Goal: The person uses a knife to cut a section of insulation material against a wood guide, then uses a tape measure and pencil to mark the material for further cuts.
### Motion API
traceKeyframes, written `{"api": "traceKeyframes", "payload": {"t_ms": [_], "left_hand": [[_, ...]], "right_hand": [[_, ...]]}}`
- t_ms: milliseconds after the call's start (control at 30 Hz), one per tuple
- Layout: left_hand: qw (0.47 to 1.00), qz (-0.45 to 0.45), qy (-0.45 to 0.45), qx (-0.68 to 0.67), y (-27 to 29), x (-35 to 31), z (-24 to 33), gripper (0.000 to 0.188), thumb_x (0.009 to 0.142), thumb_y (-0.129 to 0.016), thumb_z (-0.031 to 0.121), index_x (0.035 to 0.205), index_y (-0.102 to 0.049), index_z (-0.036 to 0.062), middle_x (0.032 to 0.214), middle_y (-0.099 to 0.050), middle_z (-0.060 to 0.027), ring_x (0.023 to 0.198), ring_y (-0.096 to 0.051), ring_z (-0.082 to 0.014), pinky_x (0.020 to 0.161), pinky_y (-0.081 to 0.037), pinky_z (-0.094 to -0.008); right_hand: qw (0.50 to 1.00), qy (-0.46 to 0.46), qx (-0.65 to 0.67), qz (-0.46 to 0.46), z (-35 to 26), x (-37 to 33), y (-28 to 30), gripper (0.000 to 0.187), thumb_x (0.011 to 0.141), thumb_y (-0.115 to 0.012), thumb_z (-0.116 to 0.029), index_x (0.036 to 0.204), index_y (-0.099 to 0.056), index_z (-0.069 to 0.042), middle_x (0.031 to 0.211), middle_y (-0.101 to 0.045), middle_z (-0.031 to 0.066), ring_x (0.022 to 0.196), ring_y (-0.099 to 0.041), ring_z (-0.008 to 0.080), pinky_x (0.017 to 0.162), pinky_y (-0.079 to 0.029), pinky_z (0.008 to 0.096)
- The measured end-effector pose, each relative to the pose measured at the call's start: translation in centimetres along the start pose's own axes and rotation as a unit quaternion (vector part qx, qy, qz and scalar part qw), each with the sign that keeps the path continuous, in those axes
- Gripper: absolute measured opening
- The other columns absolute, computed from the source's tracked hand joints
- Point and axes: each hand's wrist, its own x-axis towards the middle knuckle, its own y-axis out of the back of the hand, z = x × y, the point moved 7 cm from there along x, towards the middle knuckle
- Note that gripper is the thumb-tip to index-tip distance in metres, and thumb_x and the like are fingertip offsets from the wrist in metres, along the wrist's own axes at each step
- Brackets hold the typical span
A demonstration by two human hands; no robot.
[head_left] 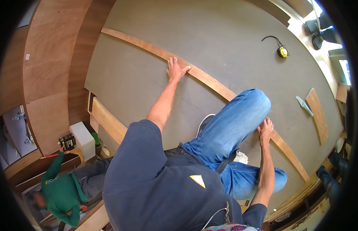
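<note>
A long, narrow wooden strip (pixel 209 81) lies slantwise over a large grey-brown board (pixel 140 73). My left hand (pixel 177 71) rests on its upper stretch, with the fingers apart and the thumb out along the near edge. Farther along, beside my knee, my right hand (pixel 266 130) has its fingers bent over the same strip, close to the lower end. My bent leg in blue jeans (pixel 236 119) hides the part of the strip between the two hands. I am sitting or squatting on the board.
A yellow-and-black tape measure (pixel 283 52) lies at the far right of the board. Nearer the right edge are a short wooden offcut (pixel 316 115) and a pale-handled tool (pixel 304 106). A person in a green top (pixel 63 192) works at lower left, near a white box (pixel 83 140). Wooden panels stand left.
</note>
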Motion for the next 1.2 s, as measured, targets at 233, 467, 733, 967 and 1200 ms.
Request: {"api": "traceKeyframes", "payload": {"t_ms": [233,467,733,967,1200], "left_hand": [[0.945,-0.036,-0.26,0.193,0.8,1.7,4.8,0.101,0.062,-0.083,0.06,0.14,-0.046,0.006,0.156,-0.03,-0.0166,0.145,-0.025,-0.0333,0.11,-0.022,-0.0696],[0.862,-0.101,-0.411,0.28,-1.3,0.5,6.7,0.067,0.066,-0.086,0.032,0.123,-0.057,0.0112,0.126,-0.055,-0.0126,0.121,-0.052,-0.0325,0.103,-0.039,-0.0552],[0.867,-0.05,-0.43,0.248,0.3,0.2,6.4,0.059,0.065,-0.084,0.029,0.116,-0.062,0.0089,0.111,-0.059,-0.0139,0.109,-0.058,-0.032,0.092,-0.046,-0.0472],[0.882,-0.068,-0.397,0.245,1.4,-0.9,6.0,0.061,0.068,-0.084,0.024,0.121,-0.058,0.012,0.121,-0.055,-0.0113,0.121,-0.051,-0.0313,0.104,-0.039,-0.056],[0.882,-0.089,-0.402,0.227,0.1,-0.7,5.7,0.059,0.068,-0.084,0.021,0.121,-0.058,0.0128,0.119,-0.054,-0.0101,0.119,-0.051,-0.0311,0.102,-0.04,-0.0554]], "right_hand": [[0.999,-0.019,-0.033,0.017,0.8,-0.2,0.4,0.061,0.075,-0.077,-0.017,0.131,-0.052,-0.016,0.133,-0.055,0.0054,0.126,-0.05,0.0245,0.105,-0.037,0.057],[0.998,-0.062,-0.02,0.025,0.3,-0.2,0.2,0.065,0.075,-0.076,-0.013,0.135,-0.049,-0.019,0.135,-0.052,0.0018,0.13,-0.047,0.0234,0.11,-0.033,0.0602],[0.998,-0.06,-0.014,0.001,0.5,-0.4,0.2,0.062,0.078,-0.074,-0.013,0.135,-0.051,-0.019,0.135,-0.056,0.0046,0.13,-0.049,0.0231,0.111,-0.03,0.0589],[0.999,-0.031,0.005,0.019,0.8,-1.0,0.5,0.067,0.078,-0.071,-0.006,0.14,-0.048,-0.016,0.135,-0.054,0.0058,0.129,-0.048,0.0266,0.112,-0.028,0.0589],[0.999,-0.049,0.01,-0.011,1.8,-1.3,-0.3,0.068,0.078,-0.068,-0.002,0.141,-0.046,-0.017,0.136,-0.052,0.0058,0.13,-0.046,0.0269,0.114,-0.026,0.0574]]}}
